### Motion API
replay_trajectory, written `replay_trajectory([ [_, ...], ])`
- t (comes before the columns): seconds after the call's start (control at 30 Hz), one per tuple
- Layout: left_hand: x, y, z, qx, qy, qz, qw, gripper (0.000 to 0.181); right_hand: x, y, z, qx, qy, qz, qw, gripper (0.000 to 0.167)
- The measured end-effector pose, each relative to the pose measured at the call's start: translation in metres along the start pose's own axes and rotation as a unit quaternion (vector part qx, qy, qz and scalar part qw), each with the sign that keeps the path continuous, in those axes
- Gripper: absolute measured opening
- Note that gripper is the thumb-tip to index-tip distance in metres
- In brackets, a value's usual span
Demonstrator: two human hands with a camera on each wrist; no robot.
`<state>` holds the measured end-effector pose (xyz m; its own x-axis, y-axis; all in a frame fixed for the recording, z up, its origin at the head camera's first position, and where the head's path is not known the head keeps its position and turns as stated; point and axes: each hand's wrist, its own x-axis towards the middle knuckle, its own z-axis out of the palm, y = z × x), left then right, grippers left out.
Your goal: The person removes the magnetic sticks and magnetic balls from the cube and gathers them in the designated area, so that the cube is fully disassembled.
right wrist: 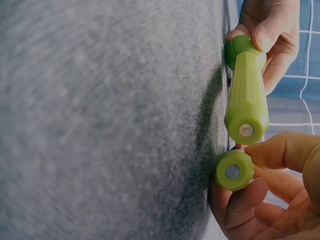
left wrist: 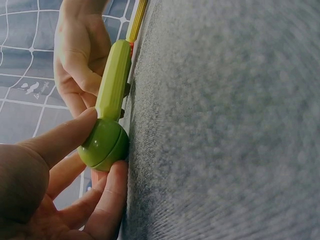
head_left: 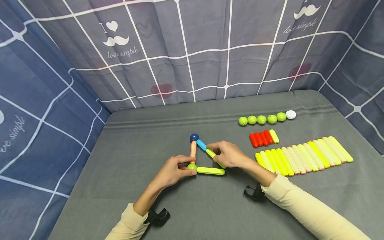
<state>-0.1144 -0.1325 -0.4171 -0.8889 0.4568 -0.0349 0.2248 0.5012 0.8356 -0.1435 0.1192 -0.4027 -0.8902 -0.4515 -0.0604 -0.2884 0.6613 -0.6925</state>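
Observation:
Between the thumb and fingers of my left hand (head_left: pixel 171 171) is a green ball (left wrist: pixel 103 145). A yellow-green magnetic stick (head_left: pixel 211 171) runs right from that ball, and an orange ribbed stick (head_left: pixel 193 150) leads away from it to a dark blue ball (head_left: pixel 194 137). From the blue ball a short light-blue stick (head_left: pixel 201 145) slants toward me. In line with it lies another yellow-green stick (right wrist: pixel 233 171), pinched by my right hand (head_left: pixel 230 154). Round metal discs show in the ends of both yellow-green sticks in the right wrist view; these ends stand close together but apart.
On the grey cloth (head_left: pixel 144 133), right of my hands, lies a long row of yellow and pale sticks (head_left: pixel 303 156). Behind it are short red sticks (head_left: pixel 261 138) with one yellow-green one, then a line of green balls (head_left: pixel 262 120) ending in a white ball (head_left: pixel 291 114).

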Motion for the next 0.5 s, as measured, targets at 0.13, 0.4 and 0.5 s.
replay_trajectory([
  [0.13, 0.000, 0.000, -0.001, 0.005, 0.001, -0.001, 1.0000, 0.044, -0.001, 0.000, -0.001, 0.002, -0.002, 0.001, 1.0000, 0.047],
  [0.4, -0.001, 0.000, 0.000, 0.002, 0.005, -0.008, 1.0000, 0.043, -0.013, 0.002, -0.006, 0.028, 0.027, -0.004, 0.9992, 0.043],
  [0.5, -0.001, 0.000, -0.001, 0.004, 0.007, -0.006, 0.9999, 0.043, -0.023, 0.005, -0.010, 0.042, 0.047, -0.007, 0.9980, 0.040],
])
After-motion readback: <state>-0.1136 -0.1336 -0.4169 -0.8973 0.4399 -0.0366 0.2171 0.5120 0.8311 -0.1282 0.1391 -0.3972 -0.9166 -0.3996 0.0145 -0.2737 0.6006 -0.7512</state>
